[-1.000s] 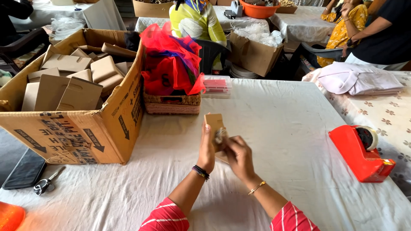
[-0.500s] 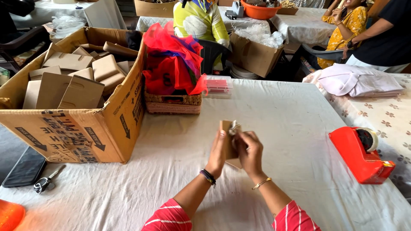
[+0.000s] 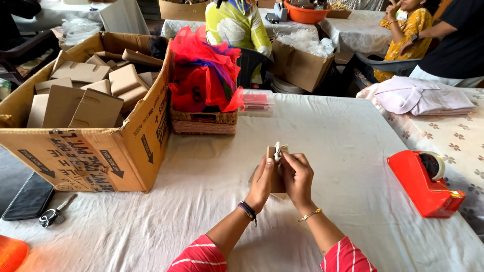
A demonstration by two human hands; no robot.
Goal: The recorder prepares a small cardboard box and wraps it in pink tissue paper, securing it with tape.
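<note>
Your left hand [image 3: 263, 177] cups a small brown cardboard box [image 3: 273, 166] upright above the worktop [image 3: 343, 131], palm inward. Your right hand [image 3: 296, 174] pinches a white scrap [image 3: 278, 149] at its top, twelve o'clock. Red tape dispenser [image 3: 422, 181] sits at three o'clock.

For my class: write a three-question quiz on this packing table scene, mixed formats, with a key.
1. True or false: both hands hold the small brown card box.
2. Which side of the table is the red tape dispenser on: A the person's left, B the person's right?
3. Fill in: the wicker basket holds red ____ fabric.

Key: 1 true, left hand and right hand together. 2 B. 3 net.
</note>
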